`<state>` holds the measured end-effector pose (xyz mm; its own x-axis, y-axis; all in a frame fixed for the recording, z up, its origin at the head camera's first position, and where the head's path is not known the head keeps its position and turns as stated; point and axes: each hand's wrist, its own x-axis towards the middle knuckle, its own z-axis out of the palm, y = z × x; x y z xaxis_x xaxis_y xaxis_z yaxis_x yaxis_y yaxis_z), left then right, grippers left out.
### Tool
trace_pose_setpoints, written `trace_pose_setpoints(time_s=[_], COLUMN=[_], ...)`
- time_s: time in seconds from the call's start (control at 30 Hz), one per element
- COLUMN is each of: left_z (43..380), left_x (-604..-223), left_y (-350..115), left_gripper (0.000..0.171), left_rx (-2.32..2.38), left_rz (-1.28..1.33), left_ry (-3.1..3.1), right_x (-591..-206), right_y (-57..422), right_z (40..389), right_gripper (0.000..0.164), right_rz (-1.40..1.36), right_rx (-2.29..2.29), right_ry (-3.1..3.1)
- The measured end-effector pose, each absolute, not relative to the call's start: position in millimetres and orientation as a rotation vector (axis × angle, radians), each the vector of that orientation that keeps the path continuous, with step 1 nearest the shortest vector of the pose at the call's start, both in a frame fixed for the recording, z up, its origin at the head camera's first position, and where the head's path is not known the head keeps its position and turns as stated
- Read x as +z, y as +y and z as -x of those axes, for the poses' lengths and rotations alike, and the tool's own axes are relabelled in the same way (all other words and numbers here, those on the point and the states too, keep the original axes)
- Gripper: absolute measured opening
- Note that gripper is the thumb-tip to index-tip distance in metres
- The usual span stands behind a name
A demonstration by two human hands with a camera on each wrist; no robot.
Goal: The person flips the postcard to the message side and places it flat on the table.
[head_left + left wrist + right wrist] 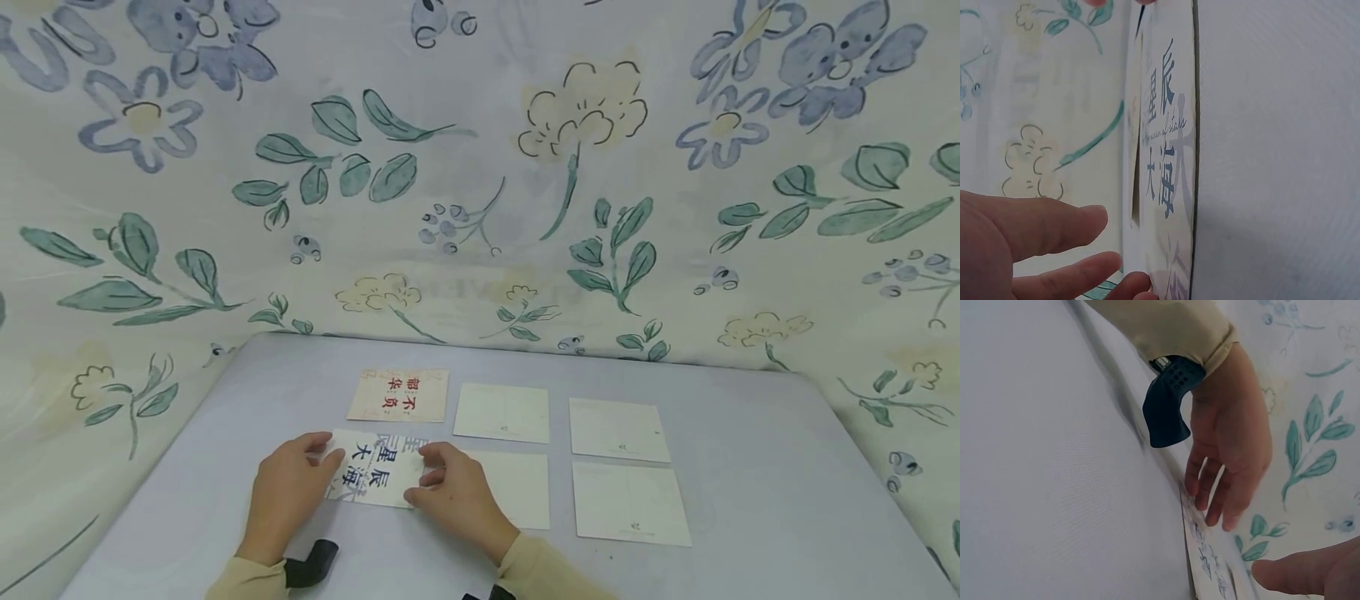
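- Head view: the left hand (288,483) and the right hand (465,496) grasp the blue-lettered card (375,471) at opposite short ends; it lies below the red-lettered card (377,398) on the table (765,500). An uneven pull could skew it.
- Same view: the right hand overlaps the lower middle plain card (525,492), so a careless sweep of the palm or sleeve could knock that one out of line.
- Left wrist view: the card shows nearly edge-on, with fingertips at its near end. If both ends are squeezed inward, I judge thin card could bow or crease.
- Right wrist view: the left fingertips meet the card's far end, low over the tabletop. The dark wrist device (1169,406) hangs close to the surface; dropping the wrist could make it scrape.
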<state>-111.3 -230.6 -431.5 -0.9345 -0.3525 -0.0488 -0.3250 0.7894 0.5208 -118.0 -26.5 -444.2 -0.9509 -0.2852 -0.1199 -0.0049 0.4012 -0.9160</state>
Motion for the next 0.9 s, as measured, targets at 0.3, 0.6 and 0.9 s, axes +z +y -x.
trace_pose_setpoints(time_s=[0.3,0.6,0.9], left_z=[110.6,110.2,110.2], left_x=[-431.8,-431.4,-435.6], left_y=[-226.9,-228.5,-226.3], left_gripper=[0.046,0.048,0.046], left_rx=[-0.843,-0.875,-0.883], left_rz=[-0.595,-0.590,-0.579], left_ry=[-2.921,-2.927,-2.907], right_x=[-447.4,-448.6,-450.1], right_y=[-26.9,-26.8,-27.4], right_z=[118.4,119.6,119.5], right_gripper=[0.042,0.033,0.029], right_rz=[0.230,0.269,0.224], right_rx=[-1.625,-1.820,-1.862], right_ry=[2.403,2.334,2.349])
